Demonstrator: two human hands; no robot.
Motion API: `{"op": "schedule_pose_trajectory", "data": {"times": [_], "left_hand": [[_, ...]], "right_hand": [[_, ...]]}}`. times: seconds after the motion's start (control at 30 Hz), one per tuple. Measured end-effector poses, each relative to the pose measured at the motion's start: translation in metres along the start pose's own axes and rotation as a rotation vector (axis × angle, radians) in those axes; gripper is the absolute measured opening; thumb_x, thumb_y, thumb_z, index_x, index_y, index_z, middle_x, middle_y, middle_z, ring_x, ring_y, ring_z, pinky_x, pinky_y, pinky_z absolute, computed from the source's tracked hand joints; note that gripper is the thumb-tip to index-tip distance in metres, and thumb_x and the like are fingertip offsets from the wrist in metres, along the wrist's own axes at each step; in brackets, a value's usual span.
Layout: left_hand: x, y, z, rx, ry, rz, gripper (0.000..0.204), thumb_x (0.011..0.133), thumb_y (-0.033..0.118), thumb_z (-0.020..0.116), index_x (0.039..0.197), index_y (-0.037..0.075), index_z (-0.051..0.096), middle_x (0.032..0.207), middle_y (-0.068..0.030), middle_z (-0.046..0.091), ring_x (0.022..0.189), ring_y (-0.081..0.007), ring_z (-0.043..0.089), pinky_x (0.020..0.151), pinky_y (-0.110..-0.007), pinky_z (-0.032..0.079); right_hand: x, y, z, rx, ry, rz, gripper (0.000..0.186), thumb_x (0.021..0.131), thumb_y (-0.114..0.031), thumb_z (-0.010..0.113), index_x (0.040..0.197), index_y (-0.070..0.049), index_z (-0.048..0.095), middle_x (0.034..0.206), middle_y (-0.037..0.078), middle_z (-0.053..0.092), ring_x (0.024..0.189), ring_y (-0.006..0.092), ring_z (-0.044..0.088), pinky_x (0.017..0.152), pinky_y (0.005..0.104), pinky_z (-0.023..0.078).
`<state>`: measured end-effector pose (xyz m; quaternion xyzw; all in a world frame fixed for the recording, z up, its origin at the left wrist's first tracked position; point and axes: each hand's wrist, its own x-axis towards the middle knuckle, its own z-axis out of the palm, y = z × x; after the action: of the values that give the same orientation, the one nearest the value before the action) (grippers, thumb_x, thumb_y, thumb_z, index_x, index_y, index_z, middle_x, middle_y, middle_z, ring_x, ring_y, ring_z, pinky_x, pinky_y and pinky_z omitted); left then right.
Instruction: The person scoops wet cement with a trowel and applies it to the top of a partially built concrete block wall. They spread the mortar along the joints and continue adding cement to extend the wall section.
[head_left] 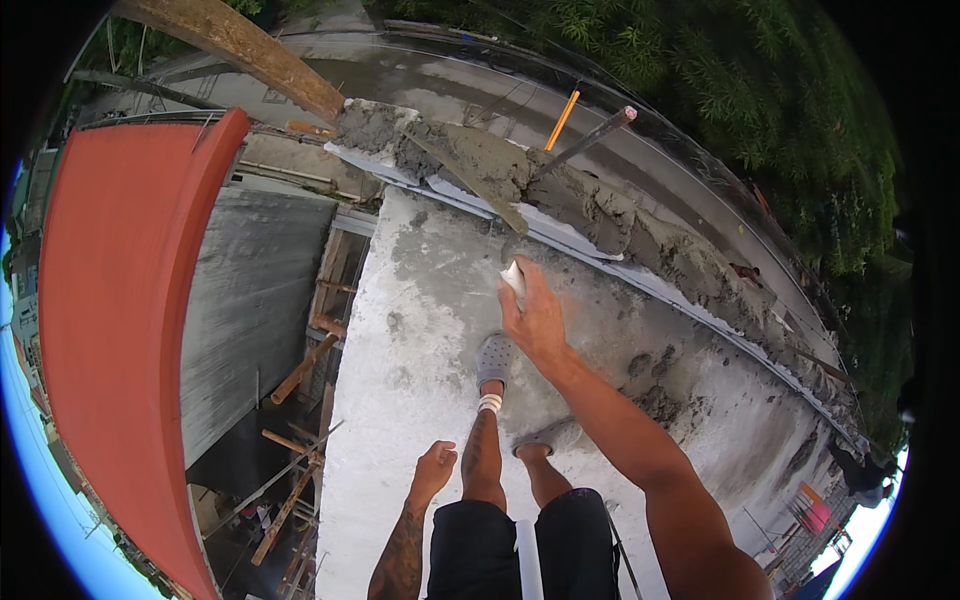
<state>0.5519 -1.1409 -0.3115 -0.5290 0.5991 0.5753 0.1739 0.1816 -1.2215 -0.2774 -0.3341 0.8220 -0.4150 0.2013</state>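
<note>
My right hand (pixel 535 315) grips a small white piece (pixel 513 278) over the pale concrete slab (pixel 385 330), just short of the ledge of wet grey mortar (pixel 590 210) along a white edging strip (pixel 565 235). A wooden batten (pixel 465 175) lies slantwise across that ledge. My left hand (pixel 435 465) hangs lower down beside my leg, its fingers loosely bent and apart, holding nothing that I can see. My two feet in grey clogs (pixel 492 355) stand on the slab.
A drop with wooden props (pixel 295 370) lies left of the slab, beside a red curved canopy (pixel 110 330). A post (pixel 580 140) and an orange bar (pixel 563 118) rise at the ledge. Beyond are a road (pixel 420 75) and trees. A dark-clothed person (pixel 865 470) is at far right.
</note>
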Motion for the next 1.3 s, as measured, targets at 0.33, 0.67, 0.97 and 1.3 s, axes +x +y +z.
{"op": "schedule_pose_trajectory", "data": {"times": [0.33,0.67,0.97,1.3], "left_hand": [[0.027,0.032,0.01,0.033,-0.08,0.051,0.026,0.095,0.018,0.062,0.117,0.004,0.063,0.098,-0.0169,0.072,0.09,-0.0261,0.071,0.079,-0.036,0.055],[0.049,0.081,0.094,0.289,-0.454,0.13,0.027,0.095,0.01,0.057,0.119,-0.001,0.061,0.1,-0.0134,0.072,0.092,-0.0202,0.069,0.082,-0.031,0.053],[0.048,0.09,0.27,0.812,-0.792,0.241,0.025,0.096,0.014,0.059,0.117,0.0,0.063,0.097,-0.0152,0.072,0.092,-0.0247,0.07,0.079,-0.033,0.054],[0.058,-0.003,0.322,1.158,-0.934,0.176,0.024,0.093,0.014,0.061,0.114,0.003,0.063,0.094,-0.0174,0.072,0.087,-0.0313,0.072,0.077,-0.039,0.056]], "right_hand": [[-0.047,0.103,-0.009,0.174,-0.013,0.474,0.034,0.095,-0.033,0.062,0.11,-0.002,0.064,0.087,0.022,0.069,0.078,0.0383,0.068,0.07,0.0448,0.052],[-0.28,0.153,-0.136,0.313,0.197,0.693,0.039,0.095,-0.039,0.058,0.108,-0.003,0.067,0.086,0.021,0.07,0.077,0.0381,0.068,0.07,0.0435,0.051],[-0.579,0.372,-0.144,0.664,0.877,1.7,0.048,0.102,-0.047,0.041,0.089,-0.002,0.054,0.063,0.01,0.054,0.049,0.0199,0.053,0.043,0.0363,0.043],[-0.536,0.487,-0.083,1.0,0.746,1.691,0.054,0.102,-0.049,0.041,0.082,-0.001,0.051,0.059,0.006,0.046,0.045,0.0158,0.045,0.04,0.0327,0.04]]}}
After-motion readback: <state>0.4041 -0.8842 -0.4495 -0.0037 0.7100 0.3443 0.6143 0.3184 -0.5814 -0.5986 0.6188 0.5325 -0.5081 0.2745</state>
